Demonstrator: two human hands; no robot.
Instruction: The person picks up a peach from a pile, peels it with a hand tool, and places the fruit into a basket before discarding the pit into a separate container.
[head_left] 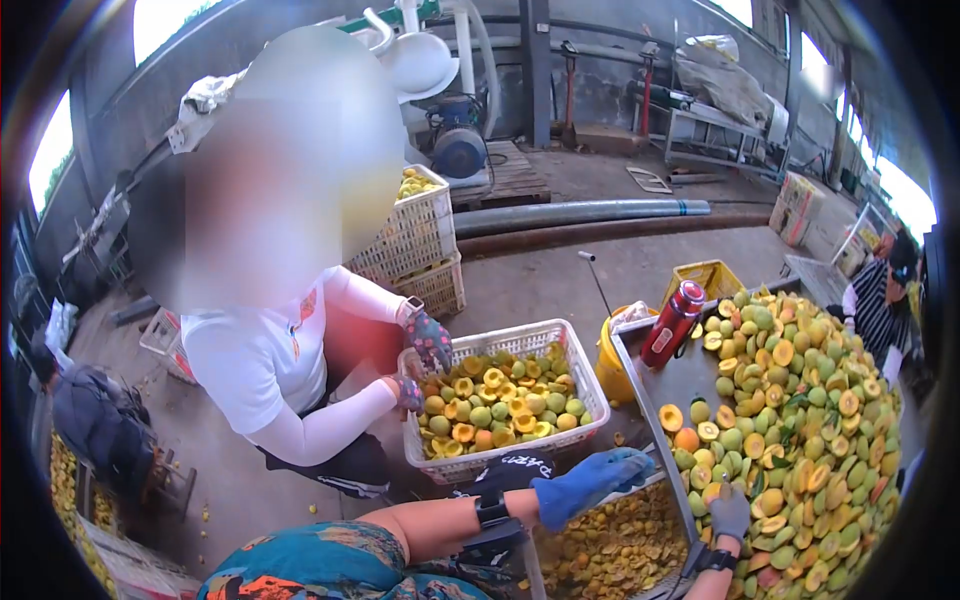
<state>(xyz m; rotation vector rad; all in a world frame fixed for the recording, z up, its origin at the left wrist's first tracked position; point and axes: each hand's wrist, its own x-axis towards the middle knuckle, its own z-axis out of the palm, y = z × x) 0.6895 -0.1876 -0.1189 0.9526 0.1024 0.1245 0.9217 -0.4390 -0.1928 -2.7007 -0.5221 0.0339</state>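
My left hand [595,485], in a blue glove, reaches over a crate of fruit pieces [610,540], beside the metal tray's edge [655,425]. Its fingers are stretched out, and nothing shows in them. My right hand [730,513], in a grey glove, is at the near left side of the heap of green and yellow fruit [800,430] on the tray. Its fingers are bent round a yellow-orange fruit [712,492], partly hidden by the glove.
A person [240,370] in patterned gloves handles fruit at a white crate [590,385] ahead left. A red flask [672,325] stands on the tray, near a yellow bucket [612,365]. Stacked crates [425,235] and pipes [590,212] lie beyond. Other people are at both far sides.
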